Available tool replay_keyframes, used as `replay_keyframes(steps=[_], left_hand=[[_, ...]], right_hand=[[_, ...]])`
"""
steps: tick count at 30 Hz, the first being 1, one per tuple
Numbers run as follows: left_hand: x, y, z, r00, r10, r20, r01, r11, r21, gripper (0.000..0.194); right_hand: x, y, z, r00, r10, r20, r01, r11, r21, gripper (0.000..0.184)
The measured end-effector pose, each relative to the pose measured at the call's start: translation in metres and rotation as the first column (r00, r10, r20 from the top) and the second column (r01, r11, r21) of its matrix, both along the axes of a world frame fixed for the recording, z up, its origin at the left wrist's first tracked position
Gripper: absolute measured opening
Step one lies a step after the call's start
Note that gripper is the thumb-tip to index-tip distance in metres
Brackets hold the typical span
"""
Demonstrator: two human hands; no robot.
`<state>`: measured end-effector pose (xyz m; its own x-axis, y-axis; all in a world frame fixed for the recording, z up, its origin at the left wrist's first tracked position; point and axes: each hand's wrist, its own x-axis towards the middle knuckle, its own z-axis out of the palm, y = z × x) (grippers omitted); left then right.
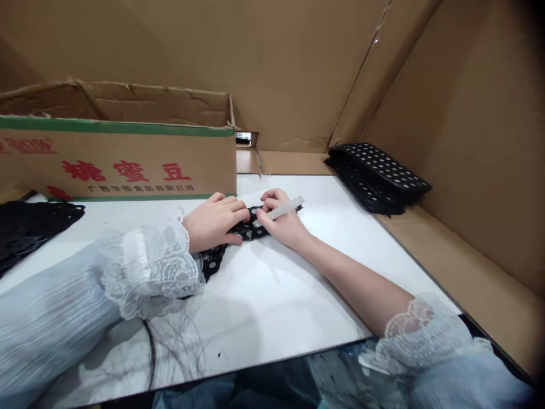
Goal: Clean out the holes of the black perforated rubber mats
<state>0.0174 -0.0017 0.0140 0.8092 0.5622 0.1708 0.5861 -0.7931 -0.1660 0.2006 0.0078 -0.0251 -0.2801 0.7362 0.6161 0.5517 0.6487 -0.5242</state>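
Note:
A narrow piece of black fabric with white polka dots point(212, 262) lies on the white tabletop, running under both hands. My left hand point(219, 220) grips it from above, thumb on the near side and fingers curled over the far side. Just to the right, my right hand point(283, 221) is closed round a pale, translucent pen-shaped tool point(281, 210), held like a pen. Its lower end points down at the fabric, close to my left fingertips; the very tip is hard to make out.
A cardboard box point(149, 165) with red lettering stands at the back left. Black lacy fabric point(34, 227) lies at the left. A folded stack of black dotted fabric point(377, 170) rests at the right. Cardboard walls point(289, 68) enclose the white table point(272, 318).

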Motion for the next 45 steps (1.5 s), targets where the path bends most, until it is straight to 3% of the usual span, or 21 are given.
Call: replay_keyframes(steps=[6,9,14,17,20,23,27,32,36,40,45], left_hand=[[0.007,-0.004,-0.009,0.994,0.097,-0.050,-0.092,0.991,0.096,0.020],[0.009,-0.006,-0.013,0.994,0.106,-0.016,-0.103,0.987,0.119,0.025],[0.010,-0.009,-0.015,0.997,0.067,0.026,-0.070,0.983,0.171,0.018],[0.012,-0.014,-0.019,0.995,0.050,0.084,-0.065,0.980,0.186,0.016],[0.017,-0.017,-0.024,0.990,0.050,0.133,-0.071,0.985,0.158,0.015],[0.020,-0.018,-0.027,0.987,0.080,0.139,-0.095,0.990,0.108,0.016],[0.022,-0.020,-0.027,0.977,0.154,0.145,-0.163,0.985,0.054,0.015],[0.021,-0.020,-0.029,0.957,0.201,0.211,-0.213,0.976,0.038,0.015],[0.021,-0.020,-0.030,0.953,0.203,0.227,-0.221,0.974,0.057,0.017],[0.022,-0.020,-0.030,0.955,0.192,0.227,-0.215,0.973,0.082,0.019],[0.022,-0.020,-0.029,0.954,0.186,0.233,-0.207,0.976,0.069,0.021]], right_hand=[[0.001,-0.006,0.010,0.987,0.027,-0.161,-0.024,1.000,0.018,0.008],[-0.002,-0.010,0.012,0.963,-0.021,-0.270,-0.011,0.993,-0.115,0.013],[-0.003,-0.009,0.006,0.935,-0.077,-0.346,-0.089,0.893,-0.441,0.031],[-0.001,-0.005,0.002,0.917,-0.116,-0.383,-0.126,0.825,-0.551,0.034],[-0.001,-0.003,0.001,0.913,-0.131,-0.386,-0.143,0.784,-0.604,0.028],[-0.001,-0.001,0.000,0.907,-0.145,-0.395,-0.153,0.761,-0.630,0.009],[0.001,0.000,-0.001,0.900,-0.159,-0.405,-0.146,0.767,-0.625,0.003],[0.000,-0.002,0.000,0.888,-0.135,-0.440,-0.177,0.783,-0.597,0.011],[-0.004,-0.004,-0.002,0.871,-0.242,-0.428,-0.079,0.791,-0.607,0.020],[-0.004,-0.004,-0.007,0.899,-0.197,-0.392,-0.062,0.828,-0.557,0.023],[-0.003,-0.004,-0.009,0.926,-0.195,-0.323,-0.019,0.831,-0.555,0.020]])
